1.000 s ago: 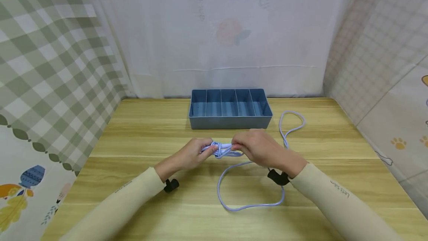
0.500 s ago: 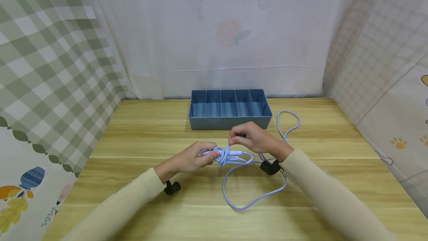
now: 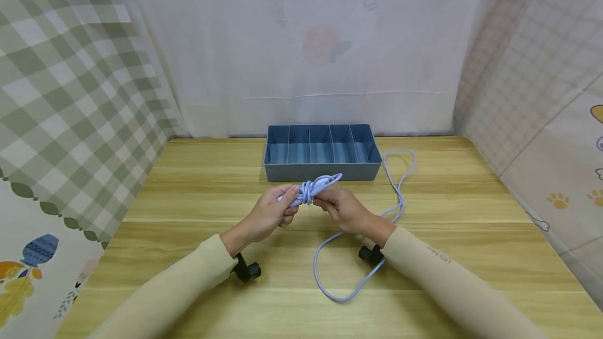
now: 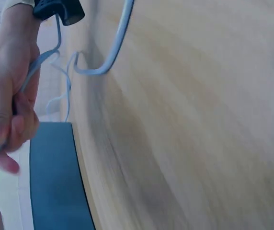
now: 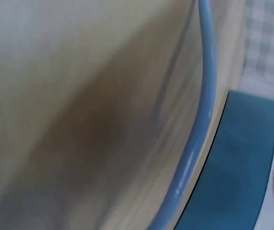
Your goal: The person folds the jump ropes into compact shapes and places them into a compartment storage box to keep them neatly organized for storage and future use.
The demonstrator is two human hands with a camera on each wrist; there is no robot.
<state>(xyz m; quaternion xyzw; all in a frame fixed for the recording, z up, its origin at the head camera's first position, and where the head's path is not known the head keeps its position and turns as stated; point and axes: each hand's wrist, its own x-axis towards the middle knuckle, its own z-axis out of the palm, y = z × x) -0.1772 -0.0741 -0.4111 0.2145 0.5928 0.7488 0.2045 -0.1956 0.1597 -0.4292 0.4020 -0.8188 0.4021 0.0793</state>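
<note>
A light purple cable is partly wound into a bundle (image 3: 306, 191), with several turns wrapped around its middle. In the head view my left hand (image 3: 268, 211) grips the bundle's left end between thumb and fingers, and a loop sticks out at the upper right. My right hand (image 3: 346, 211) is just right of the wraps. The left wrist view shows the right hand's thumb and fingers (image 4: 3, 120) pinching a strand that runs back along the palm. The loose cable (image 3: 316, 271) trails in a curve on the table below the right wrist.
A blue-grey organizer box (image 3: 322, 171) with several compartments stands behind the hands. More cable (image 3: 400, 192) loops on the wooden table (image 3: 198, 171) at its right. Patterned cloths surround the table on the left, back and right. Each wrist carries a black camera (image 3: 247, 271).
The bundle has tilted, its right end now raised, and has moved up toward the box. My right hand rose with a strand, then came down beside the wraps. The trailing loop on the table narrowed.
</note>
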